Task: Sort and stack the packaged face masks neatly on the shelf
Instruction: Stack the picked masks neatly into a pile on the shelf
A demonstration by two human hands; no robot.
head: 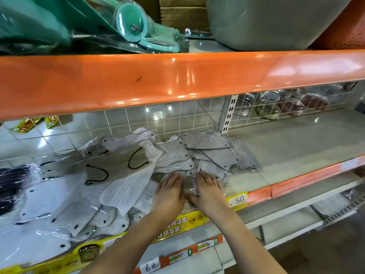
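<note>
White packaged masks [59, 196] sprawl loose across the shelf's [292, 147] left side; the left hand [169, 191] lies flat, fingers fairly straight, on a clear-wrapped grey mask pack [189, 186] near the front edge; the right hand [207, 189] presses the same pack beside it; grey packaged masks [213, 153] lie heaped just behind
</note>
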